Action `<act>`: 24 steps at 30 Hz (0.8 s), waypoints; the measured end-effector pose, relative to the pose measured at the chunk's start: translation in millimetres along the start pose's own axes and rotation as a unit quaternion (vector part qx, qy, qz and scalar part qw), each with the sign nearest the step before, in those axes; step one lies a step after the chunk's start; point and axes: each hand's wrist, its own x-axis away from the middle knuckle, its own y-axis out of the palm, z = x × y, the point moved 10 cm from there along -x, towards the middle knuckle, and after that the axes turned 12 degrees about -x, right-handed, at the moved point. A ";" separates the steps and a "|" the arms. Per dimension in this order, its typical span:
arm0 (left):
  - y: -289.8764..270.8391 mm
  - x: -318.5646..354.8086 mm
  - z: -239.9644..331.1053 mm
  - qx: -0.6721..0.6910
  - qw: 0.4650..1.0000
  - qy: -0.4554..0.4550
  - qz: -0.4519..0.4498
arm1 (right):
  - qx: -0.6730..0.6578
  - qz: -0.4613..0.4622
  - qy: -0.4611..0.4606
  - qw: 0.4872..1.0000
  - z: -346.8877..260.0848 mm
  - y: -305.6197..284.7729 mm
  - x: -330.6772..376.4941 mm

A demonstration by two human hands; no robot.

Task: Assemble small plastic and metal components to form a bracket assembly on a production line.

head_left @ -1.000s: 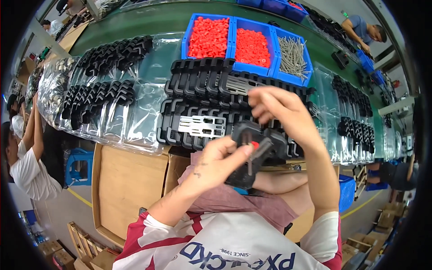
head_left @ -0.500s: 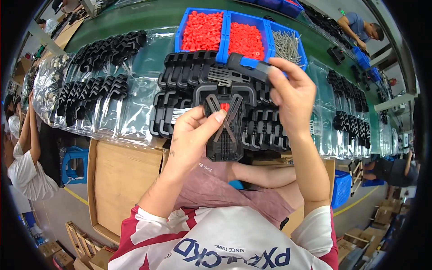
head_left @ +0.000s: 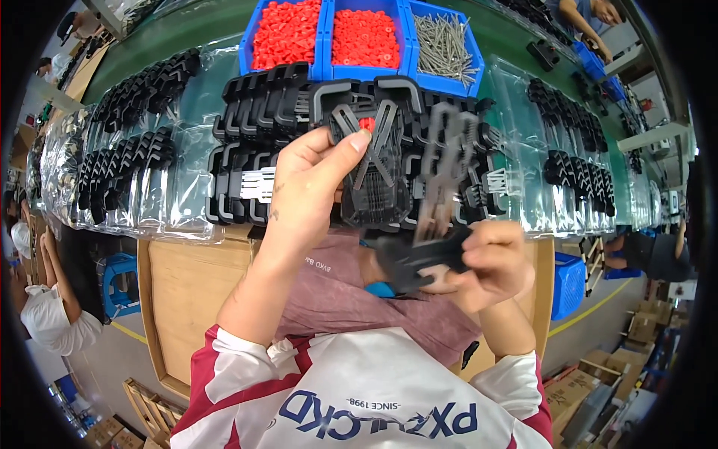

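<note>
My left hand [head_left: 307, 179] grips a black plastic bracket [head_left: 380, 196] with two slotted metal arms crossed in an X. Its thumb presses by a small red piece [head_left: 366, 124] near the top of the X. Lower and to the right, my right hand [head_left: 497, 262] is closed on the end of a black bracket piece [head_left: 415, 262]. From this piece two slotted metal strips [head_left: 443, 165] point up and away, smeared by motion. Beyond the hands, rows of black bracket pieces [head_left: 265, 101] are stacked on the bench.
Blue bins hold red plastic pieces [head_left: 288, 34], smaller red pieces [head_left: 366, 37] and long metal screws [head_left: 443, 52]. Clear plastic sheeting [head_left: 191, 191] with more black parts [head_left: 112, 176] covers both sides of the green bench. A cardboard box [head_left: 196, 299] stands below; co-workers are at both sides.
My right hand has come down toward me from beside the bins, bringing the black bracket piece with its metal strips. My left hand keeps its bracket, while the whole view has shifted.
</note>
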 end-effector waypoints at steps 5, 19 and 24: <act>18.8 -1.9 -4.6 0.000 1.000 -0.003 -0.002 | 0.026 -0.010 -0.025 0.999 7.7 7.6 7.9; 37.9 -0.2 4.6 0.095 0.994 -0.006 -0.051 | 0.073 0.001 -0.049 0.996 13.0 1.4 2.9; 38.7 6.5 -1.4 0.143 0.986 0.005 -0.090 | 0.064 0.027 -0.040 0.997 12.4 -4.9 6.6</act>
